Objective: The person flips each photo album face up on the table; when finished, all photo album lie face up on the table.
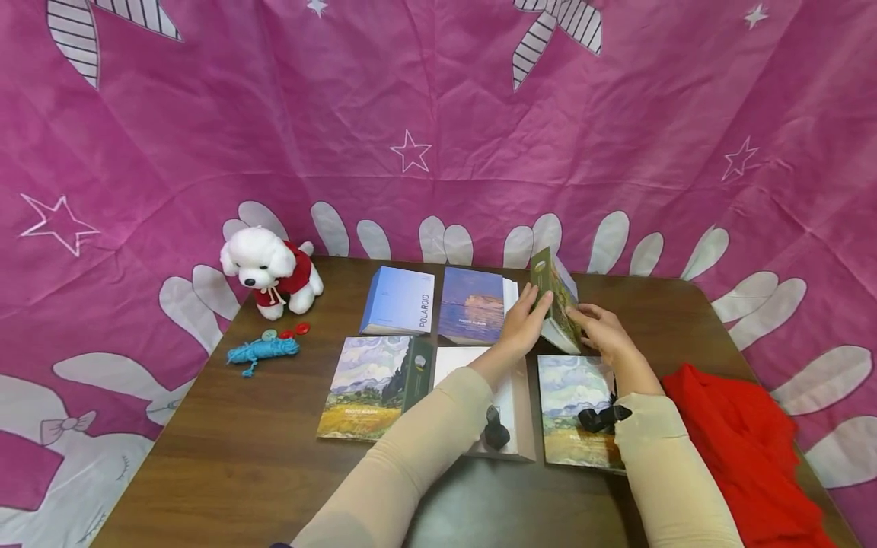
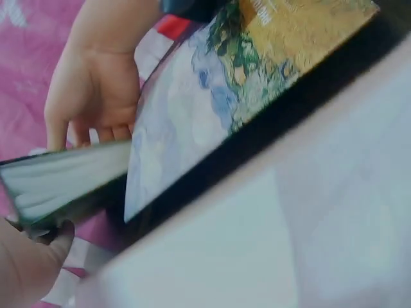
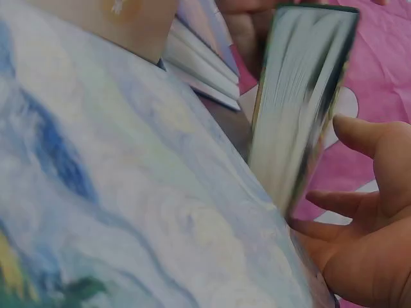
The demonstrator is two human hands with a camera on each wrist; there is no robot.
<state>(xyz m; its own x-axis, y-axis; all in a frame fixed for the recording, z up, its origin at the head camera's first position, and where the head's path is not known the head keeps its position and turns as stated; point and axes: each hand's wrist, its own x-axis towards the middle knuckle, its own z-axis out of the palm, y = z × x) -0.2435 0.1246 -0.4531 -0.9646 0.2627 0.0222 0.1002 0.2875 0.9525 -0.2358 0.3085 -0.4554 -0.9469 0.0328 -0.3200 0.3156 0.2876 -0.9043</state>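
A thick photo album (image 1: 558, 301) with a green spine and a painted cover stands tilted on edge at the back right, its page block showing in the right wrist view. My left hand (image 1: 524, 323) grips it from the left, thumb and fingers along the spine side. From the other side my right hand (image 1: 606, 331) holds the album, with thumb and fingertips at its cover. Right below lies another photo album (image 1: 572, 396) with a pale sky and yellow field, partly under the right wrist. Beside the left hand lies a purple seascape album (image 1: 473, 304).
A blue Polaroid album (image 1: 400, 297), a landscape album (image 1: 370, 388) and a white-covered album (image 1: 507, 396) lie left of these. Farther left are a plush dog (image 1: 270, 270), blue yarn (image 1: 263, 350) and buttons (image 1: 302, 328). Red cloth (image 1: 740, 449) covers the table's right side.
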